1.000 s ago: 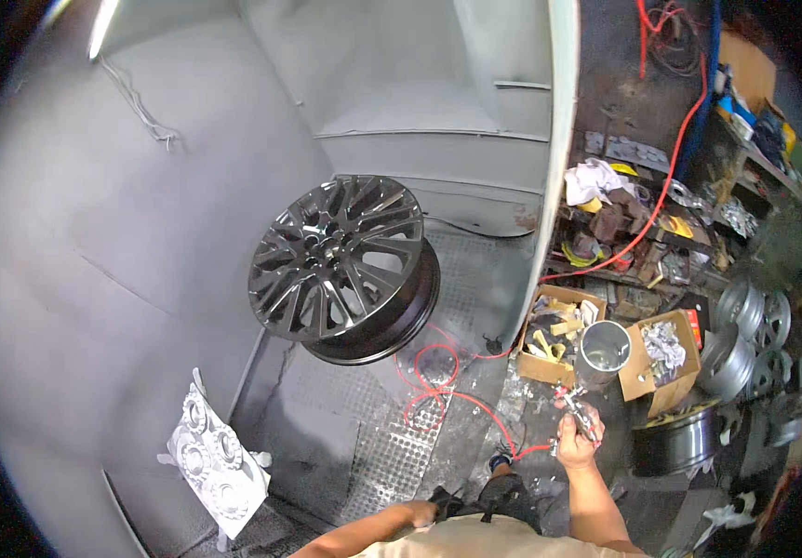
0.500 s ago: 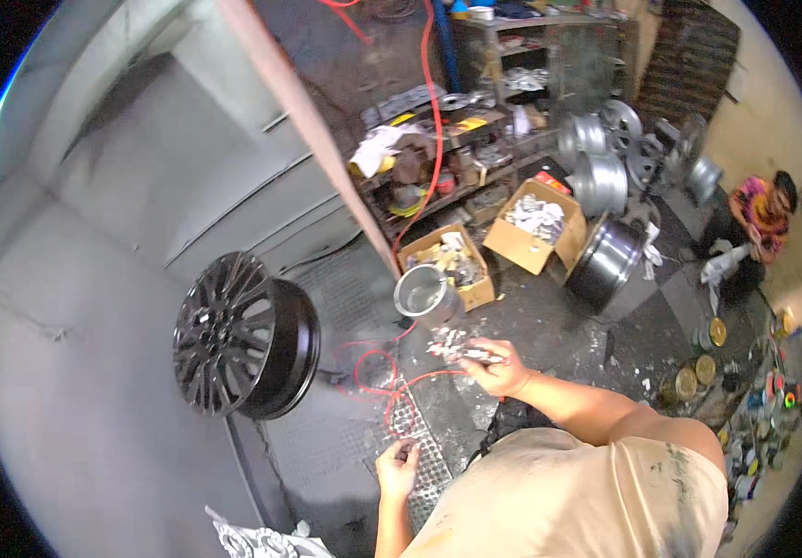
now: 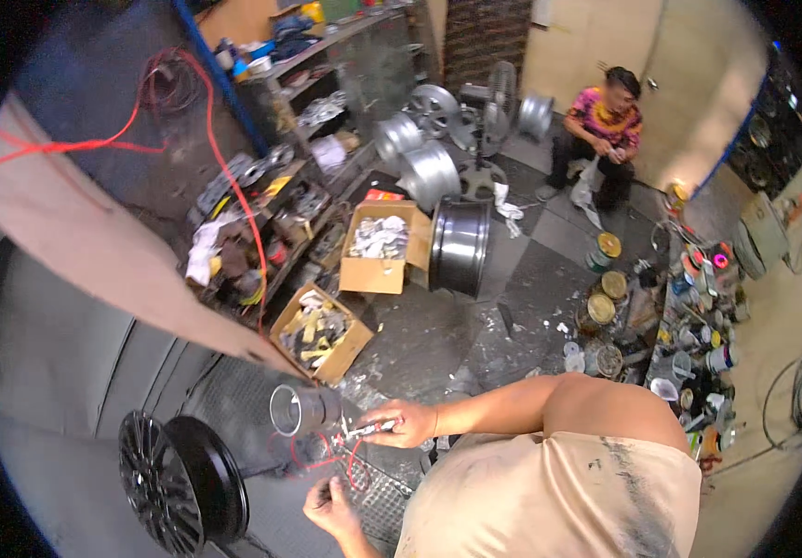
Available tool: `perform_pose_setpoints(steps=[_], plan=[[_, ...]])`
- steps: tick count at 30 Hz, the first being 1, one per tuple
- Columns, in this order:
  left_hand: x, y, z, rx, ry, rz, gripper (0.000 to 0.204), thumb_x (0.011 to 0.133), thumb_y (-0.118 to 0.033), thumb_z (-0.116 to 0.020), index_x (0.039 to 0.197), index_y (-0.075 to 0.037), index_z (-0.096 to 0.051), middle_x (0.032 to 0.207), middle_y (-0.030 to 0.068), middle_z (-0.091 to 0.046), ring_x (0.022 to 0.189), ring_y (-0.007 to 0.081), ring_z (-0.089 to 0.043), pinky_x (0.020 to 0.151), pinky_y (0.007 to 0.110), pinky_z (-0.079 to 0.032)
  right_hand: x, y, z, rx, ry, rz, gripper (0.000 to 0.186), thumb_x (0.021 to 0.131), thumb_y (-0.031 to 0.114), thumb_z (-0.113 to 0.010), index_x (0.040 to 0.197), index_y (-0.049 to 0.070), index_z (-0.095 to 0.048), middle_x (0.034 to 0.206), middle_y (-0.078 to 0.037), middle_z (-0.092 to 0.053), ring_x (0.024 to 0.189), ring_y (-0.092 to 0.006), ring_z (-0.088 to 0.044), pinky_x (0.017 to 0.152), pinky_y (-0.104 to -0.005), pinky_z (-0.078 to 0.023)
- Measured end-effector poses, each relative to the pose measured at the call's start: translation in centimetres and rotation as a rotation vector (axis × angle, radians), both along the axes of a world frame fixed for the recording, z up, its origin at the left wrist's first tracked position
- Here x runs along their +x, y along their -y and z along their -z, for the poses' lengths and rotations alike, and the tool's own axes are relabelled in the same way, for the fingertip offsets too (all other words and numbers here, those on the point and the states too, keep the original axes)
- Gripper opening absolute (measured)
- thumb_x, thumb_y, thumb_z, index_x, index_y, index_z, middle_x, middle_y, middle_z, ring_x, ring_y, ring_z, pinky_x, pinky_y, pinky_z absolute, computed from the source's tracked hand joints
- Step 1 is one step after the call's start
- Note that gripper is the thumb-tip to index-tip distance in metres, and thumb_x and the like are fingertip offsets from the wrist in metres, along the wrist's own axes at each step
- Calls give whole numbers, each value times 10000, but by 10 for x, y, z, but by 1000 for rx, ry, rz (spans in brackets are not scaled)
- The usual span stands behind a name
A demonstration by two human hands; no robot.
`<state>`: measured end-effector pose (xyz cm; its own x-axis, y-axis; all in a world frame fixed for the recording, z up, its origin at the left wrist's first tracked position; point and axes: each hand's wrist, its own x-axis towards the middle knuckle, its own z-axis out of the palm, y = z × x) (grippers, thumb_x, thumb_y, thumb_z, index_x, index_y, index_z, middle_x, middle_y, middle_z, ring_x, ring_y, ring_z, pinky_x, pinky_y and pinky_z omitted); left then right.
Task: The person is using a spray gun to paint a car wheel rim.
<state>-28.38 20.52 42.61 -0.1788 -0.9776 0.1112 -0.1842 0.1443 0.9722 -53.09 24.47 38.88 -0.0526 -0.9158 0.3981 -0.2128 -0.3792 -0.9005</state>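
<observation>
My right hand (image 3: 399,422) is closed on a silver spray gun (image 3: 360,430) with a grey cup (image 3: 300,409) on it and a red hose (image 3: 356,468) trailing below. My left hand (image 3: 331,507) hangs lower, fingers curled; what they hold, if anything, I cannot make out. A glossy black multi-spoke wheel rim (image 3: 210,474) is mounted at lower left, inside the grey spray booth.
A seated person (image 3: 603,130) handles white material at upper right. Two cardboard boxes (image 3: 373,279), loose rims (image 3: 459,244), a crowded shelf (image 3: 289,195) and a fan (image 3: 501,102) are ahead. Cans and tools (image 3: 689,344) line the right side; the booth's edge (image 3: 113,270) is left.
My view has swung right, bringing the seated person and paint cans into sight; the black rim has shifted down and left in view. My left hand has lifted, and the spray gun remains in my right.
</observation>
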Motion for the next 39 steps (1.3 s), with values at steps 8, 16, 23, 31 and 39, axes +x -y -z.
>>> perform_pose_setpoints(steps=[8, 16, 23, 31, 39], plan=[[-92, 55, 7, 56, 29, 290, 1083, 628, -197, -872, 1506, 46, -288, 1451, 203, -444, 1347, 304, -434, 1158, 441, -297, -62, -32, 9, -1, 1, -54, 309, 929, 173, -688, 1196, 26, -639, 955, -192, -707, 825, -366, -686, 690, -416, -522], [-167, 36, -54, -34, -155, 397, 1134, 633, -495, -918, 1461, 54, -370, 1465, 157, -455, 1258, 274, -528, 1044, 420, -465, -80, -48, 15, -53, 12, -71, 338, 909, 129, -707, 1210, 2, -619, 1082, -195, -684, 944, -359, -666, 793, -414, -530], [-157, 24, -31, -28, -120, 243, 915, 652, -223, -899, 1386, 63, -431, 1284, 153, -550, 1141, 265, -575, 993, 411, -493, -76, -56, 10, -123, 77, -112, 330, 925, 131, -697, 1202, -21, -601, 1033, -193, -679, 903, -350, -669, 750, -400, -517], [-131, 20, 5, -65, -116, 143, 844, 679, 26, -757, 1438, 46, -388, 1331, 170, -523, 1145, 286, -570, 1022, 427, -482, -67, -57, 25, -24, 38, -229, 331, 942, 165, -681, 1209, -10, -593, 998, -199, -664, 885, -360, -649, 733, -410, -504], [-129, 10, -23, -12, -276, -43, 804, 517, 33, -733, 1279, -23, -484, 1202, 132, -598, 1119, 251, -567, 1011, 403, -452, -42, -43, 31, 12, -73, -368, 313, 933, 144, -682, 1203, 14, -593, 1009, -180, -656, 899, -363, -655, 727, -414, -508]])
